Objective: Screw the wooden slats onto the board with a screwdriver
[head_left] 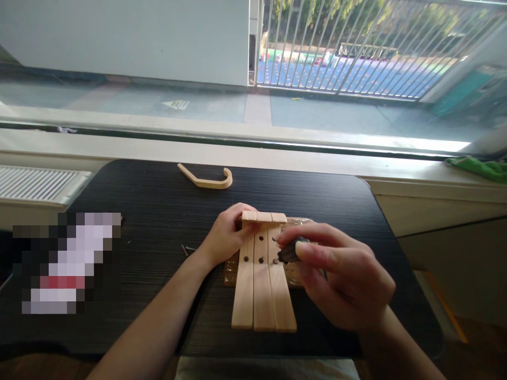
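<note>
A pale wooden slatted piece (264,295) lies in front of me, its slats side by side with a raised crosspiece at the far end. Several dark holes or screw heads dot its upper half. My left hand (227,232) is closed around the far left edge, thumb under the crosspiece. In my right hand (340,269), thumb and fingers pinch a small dark ridged tool (291,252). Its tip is close to a screw (276,261) that stands up from the right slat; whether they touch is unclear. Clear plastic packaging (229,274) shows underneath the wood.
A hook-shaped wooden part (209,183) rests near the far edge of the black table (138,211). Thin metal pieces (188,248) lie left of my left wrist. A blurred white and red item (79,253) is at the left. Beyond the table are a windowsill (166,148) and window.
</note>
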Demonstrator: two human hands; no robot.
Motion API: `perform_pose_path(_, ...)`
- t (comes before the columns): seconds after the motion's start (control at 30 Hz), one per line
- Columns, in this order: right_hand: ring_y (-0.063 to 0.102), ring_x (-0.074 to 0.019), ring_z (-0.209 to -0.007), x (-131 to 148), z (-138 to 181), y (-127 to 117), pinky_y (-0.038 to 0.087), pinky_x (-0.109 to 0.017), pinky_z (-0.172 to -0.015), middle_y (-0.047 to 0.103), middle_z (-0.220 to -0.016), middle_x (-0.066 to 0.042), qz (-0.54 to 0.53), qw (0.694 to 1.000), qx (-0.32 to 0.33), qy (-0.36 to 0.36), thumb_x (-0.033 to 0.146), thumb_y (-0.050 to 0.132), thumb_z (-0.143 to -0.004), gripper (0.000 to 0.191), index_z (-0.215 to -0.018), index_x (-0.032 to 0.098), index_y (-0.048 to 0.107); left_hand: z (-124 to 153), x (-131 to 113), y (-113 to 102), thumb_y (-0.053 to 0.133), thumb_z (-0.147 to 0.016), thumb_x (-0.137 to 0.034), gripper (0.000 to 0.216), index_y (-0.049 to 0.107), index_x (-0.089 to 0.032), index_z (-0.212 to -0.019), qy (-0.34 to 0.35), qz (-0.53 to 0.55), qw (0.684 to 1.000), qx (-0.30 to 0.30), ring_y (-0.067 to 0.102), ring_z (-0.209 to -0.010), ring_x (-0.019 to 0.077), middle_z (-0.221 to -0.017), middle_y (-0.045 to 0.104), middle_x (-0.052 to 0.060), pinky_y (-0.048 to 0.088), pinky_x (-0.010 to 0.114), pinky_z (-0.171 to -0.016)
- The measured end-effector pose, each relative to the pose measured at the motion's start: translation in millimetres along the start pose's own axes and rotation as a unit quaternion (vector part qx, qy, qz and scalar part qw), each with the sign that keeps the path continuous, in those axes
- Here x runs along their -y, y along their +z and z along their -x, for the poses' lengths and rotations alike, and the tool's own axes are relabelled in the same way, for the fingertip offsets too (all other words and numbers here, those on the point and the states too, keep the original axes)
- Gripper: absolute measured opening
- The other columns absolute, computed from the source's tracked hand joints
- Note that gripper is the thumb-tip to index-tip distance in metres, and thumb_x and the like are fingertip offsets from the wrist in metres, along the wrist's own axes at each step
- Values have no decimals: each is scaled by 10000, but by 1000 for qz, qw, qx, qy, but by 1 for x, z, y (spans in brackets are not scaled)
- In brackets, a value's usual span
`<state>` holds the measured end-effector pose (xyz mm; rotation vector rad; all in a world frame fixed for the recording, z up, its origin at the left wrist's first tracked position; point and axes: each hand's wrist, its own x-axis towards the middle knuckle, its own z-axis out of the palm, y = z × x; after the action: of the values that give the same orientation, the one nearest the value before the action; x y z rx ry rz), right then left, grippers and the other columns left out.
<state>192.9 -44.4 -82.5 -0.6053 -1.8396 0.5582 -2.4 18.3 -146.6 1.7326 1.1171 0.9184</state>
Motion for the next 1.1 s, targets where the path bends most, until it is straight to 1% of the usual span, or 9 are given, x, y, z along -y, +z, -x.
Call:
perform_pose_path(0.1,682,-204,-903,0,-1,-1,586,-369,-672,660,-1096,-71,1,1000,9,1,-70,544,-752,617,-1257,283,575,0,0,0,605,-881,-393,242,648,-156,-897,1,2,1000,0,624,-820,189,-879,683,68,503,303,-720)
perform_pose_path(0.2,671,-212,-918,-2,-1,-1,575,-398,-705,658,-1063,-75,7,1000,2,-1,-81,562,-755,610,-1256,267,580,0,-1,0,608,-878,-380,231,643,-152,-890,6,-4,1000,-3,625,-832,190,-898,679,72,499,309,-739)
perform_pose_path(0.3,669,-225,-937,-3,0,-1,569,-428,-732,657,-1082,-93,-3,1000,-7,4,-81,577,-762,605,-1268,250,580,0,-1,1,611,-878,-378,229,636,-151,-879,7,-3,1000,-3,628,-840,189,-915,676,72,498,311,-756)
perform_pose_path(0.43,670,-209,-909,-3,0,0,574,-415,-726,649,-1096,-83,-10,1000,-1,13,-71,588,-773,583,-1255,258,592,-1,-1,1,606,-880,-391,235,633,-157,-871,8,-3,1000,-4,627,-835,184,-908,677,64,496,303,-752)
perform_pose_path(0.63,679,-199,-1014,-2,-2,1,599,-354,-779,661,-1216,-94,-11,1000,-10,-2,-95,601,-768,607,-1278,234,585,-1,-1,1,625,-863,-352,202,634,-151,-874,9,2,1000,-2,626,-831,189,-888,672,65,495,312,-752)
perform_pose_path(0.73,670,-206,-1059,-2,-2,0,601,-366,-813,665,-1246,-102,-2,1000,-1,-12,-94,612,-769,620,-1293,235,577,-1,0,1,645,-851,-340,190,634,-152,-873,8,5,1000,-2,626,-835,189,-898,672,63,497,311,-762)
perform_pose_path(0.8,668,-215,-1070,-2,-2,-1,599,-392,-831,675,-1230,-102,0,1000,6,-12,-92,619,-769,635,-1305,244,568,0,1,1,652,-845,-330,182,636,-152,-879,7,2,1000,-5,625,-841,191,-902,674,63,496,310,-767)
perform_pose_path(0.93,683,-224,-1028,-1,-1,-3,602,-393,-809,699,-1148,-97,6,1000,9,-7,-88,640,-761,616,-1278,244,588,0,1,1,631,-853,-335,190,641,-148,-883,7,-1,1000,-3,622,-831,190,-886,676,66,493,304,-749)
perform_pose_path(1.1,690,-193,-902,1,0,-3,593,-350,-715,684,-1080,-72,37,999,6,7,-37,671,-778,523,-1208,256,616,0,-1,0,597,-871,-355,216,646,-145,-882,9,-1,1000,-1,616,-827,188,-880,672,70,487,304,-729)
